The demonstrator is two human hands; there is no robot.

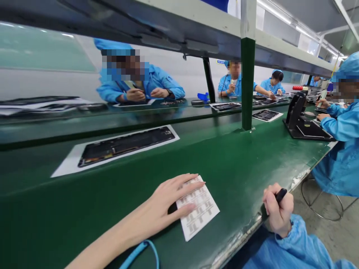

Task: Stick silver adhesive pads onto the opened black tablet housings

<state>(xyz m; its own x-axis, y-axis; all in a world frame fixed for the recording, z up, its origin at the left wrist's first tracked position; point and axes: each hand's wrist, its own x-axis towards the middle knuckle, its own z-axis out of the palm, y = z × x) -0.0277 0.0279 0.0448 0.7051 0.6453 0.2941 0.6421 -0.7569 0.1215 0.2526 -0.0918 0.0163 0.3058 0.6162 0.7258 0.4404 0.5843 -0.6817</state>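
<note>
My left hand [171,200] lies with its fingers stretched out over a white sheet of small grey stickers [200,213] on the green bench. Fingers and thumb rest on the sheet's upper left part and hide some of the stickers. At the bench's front edge, my right hand [279,209] is closed around a slim black stick-like tool [281,195]. One rounded end sticks out above the fist; its other end is hidden, so its kind is unclear. Beyond the left hand, an opened black tablet-like device [129,145] lies on white paper [66,164].
A green post [248,84] rises from the bench [230,160] under a long overhead shelf [168,33]. A black stand [305,119] is at the right. Several co-workers in blue sit opposite and at right. A blue cord [140,250] runs near my left forearm.
</note>
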